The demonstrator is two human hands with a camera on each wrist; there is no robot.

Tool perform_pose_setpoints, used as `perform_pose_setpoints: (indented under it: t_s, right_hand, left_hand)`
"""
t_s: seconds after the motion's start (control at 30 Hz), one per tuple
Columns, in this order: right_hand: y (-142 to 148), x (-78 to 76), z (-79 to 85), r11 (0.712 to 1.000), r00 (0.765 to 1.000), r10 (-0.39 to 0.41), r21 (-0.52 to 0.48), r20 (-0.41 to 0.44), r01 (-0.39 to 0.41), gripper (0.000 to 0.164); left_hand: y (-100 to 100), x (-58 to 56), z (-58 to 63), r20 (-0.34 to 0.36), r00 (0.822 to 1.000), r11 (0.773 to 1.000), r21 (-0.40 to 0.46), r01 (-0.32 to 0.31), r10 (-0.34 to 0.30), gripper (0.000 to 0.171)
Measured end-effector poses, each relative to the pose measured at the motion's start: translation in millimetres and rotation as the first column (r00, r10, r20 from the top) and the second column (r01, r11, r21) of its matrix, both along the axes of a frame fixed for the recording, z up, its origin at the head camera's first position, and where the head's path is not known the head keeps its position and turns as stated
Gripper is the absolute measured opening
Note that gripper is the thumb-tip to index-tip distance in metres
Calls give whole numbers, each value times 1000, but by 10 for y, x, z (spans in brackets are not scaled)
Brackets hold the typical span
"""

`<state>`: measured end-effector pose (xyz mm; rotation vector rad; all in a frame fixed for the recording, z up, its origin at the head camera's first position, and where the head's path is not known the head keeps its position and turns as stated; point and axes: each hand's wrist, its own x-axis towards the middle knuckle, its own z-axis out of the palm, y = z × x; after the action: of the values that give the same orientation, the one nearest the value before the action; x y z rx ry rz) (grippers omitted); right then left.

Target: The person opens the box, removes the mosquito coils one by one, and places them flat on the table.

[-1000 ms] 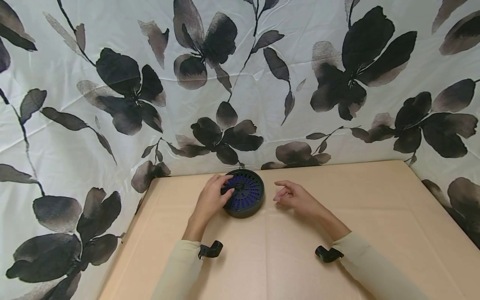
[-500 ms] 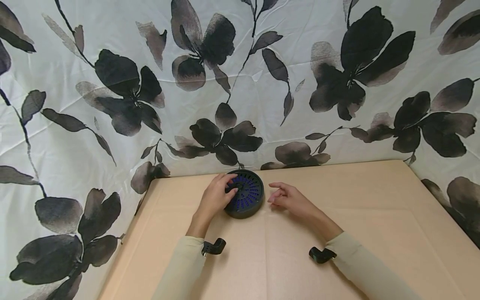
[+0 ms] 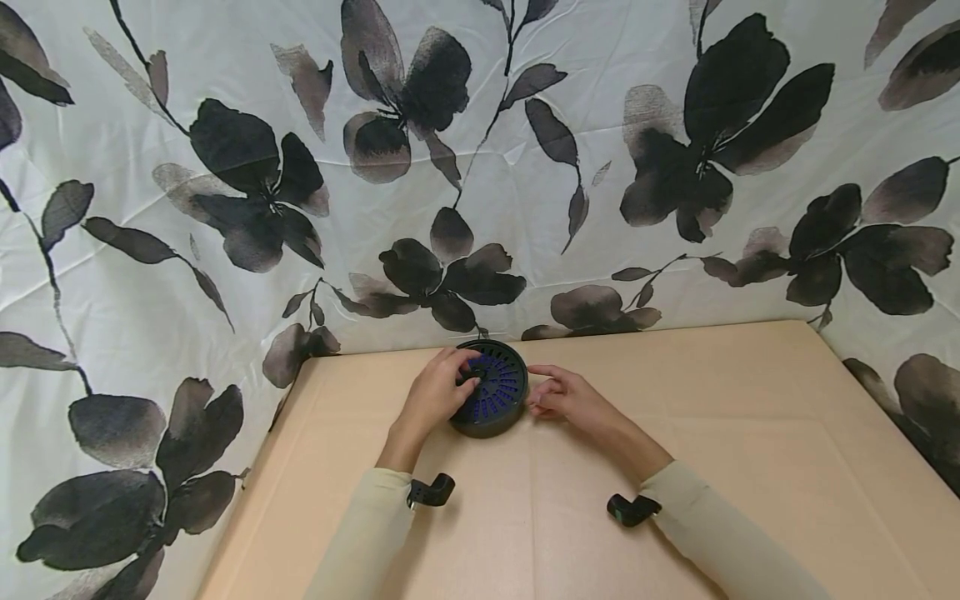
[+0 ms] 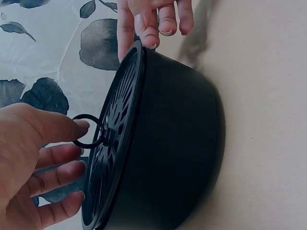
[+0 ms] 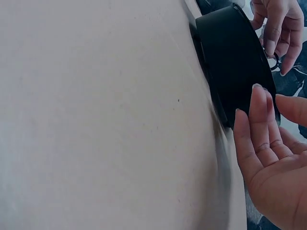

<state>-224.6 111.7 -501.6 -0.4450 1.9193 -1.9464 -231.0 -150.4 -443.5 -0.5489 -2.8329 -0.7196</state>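
A round black mosquito coil holder (image 3: 489, 428) stands on the table near its back edge. Radial slots cut through its lid (image 3: 501, 385), and purple-blue shows through them in the head view. A small black ring (image 4: 100, 125) rises from the lid's centre. My left hand (image 3: 432, 392) pinches that ring at its thumb; the other fingers hang loose over the lid. On the other side, my right hand (image 3: 570, 398) is beside the holder's wall, fingers loosely bent and holding nothing. Whether its fingertips touch the wall, I cannot tell.
A tan-covered table (image 3: 675, 433) lies beneath, with faint fold lines. Behind it hangs a white cloth (image 3: 570, 200) printed with dark flowers. Each wrist wears a black camera, one on the left (image 3: 431, 490) and one on the right (image 3: 632, 509).
My right hand has moved left, up close to the holder. My left hand has shifted slightly right over the lid. The holder stays in place.
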Motion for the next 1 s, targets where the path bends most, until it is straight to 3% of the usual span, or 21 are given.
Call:
perform_pose_setpoints:
  t_s: [0.43, 1.0]
  right_hand:
    - [-82, -2, -61, 997, 995, -26, -73, 93, 33, 61]
    - [-164, 46, -100, 991, 990, -79, -102, 117, 92, 62]
  left_hand:
    - [34, -31, -11, 44, 999, 1000, -13, 8, -8, 39]
    - [37, -35, 5, 54, 998, 999, 30, 18, -19, 13]
